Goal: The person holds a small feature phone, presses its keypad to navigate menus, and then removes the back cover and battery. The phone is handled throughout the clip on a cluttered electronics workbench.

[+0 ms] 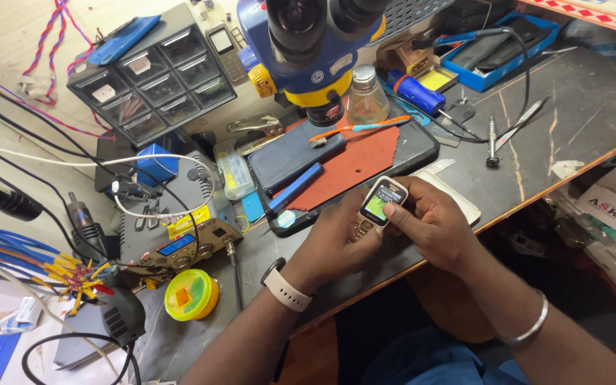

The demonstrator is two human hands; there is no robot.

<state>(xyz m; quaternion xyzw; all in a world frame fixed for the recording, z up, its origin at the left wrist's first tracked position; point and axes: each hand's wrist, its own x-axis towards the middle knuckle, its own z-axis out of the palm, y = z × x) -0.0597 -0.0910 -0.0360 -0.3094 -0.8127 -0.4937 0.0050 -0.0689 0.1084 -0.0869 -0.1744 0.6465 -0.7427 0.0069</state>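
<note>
Head view: left hand and right hand both clasp a small phone; microscope, glass bottle, red mat crowd the bench behind.

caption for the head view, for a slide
Both hands, left hand and right hand, hold a small lit keypad phone over a cluttered repair bench.

Bare dark surface lies open to the right, crossed only by a slim metal screwdriver. Ahead, the blue-and-yellow microscope head overhangs the red rubber mat; leftward, the grey drawer cabinet and tangled white cables block passage.
</note>
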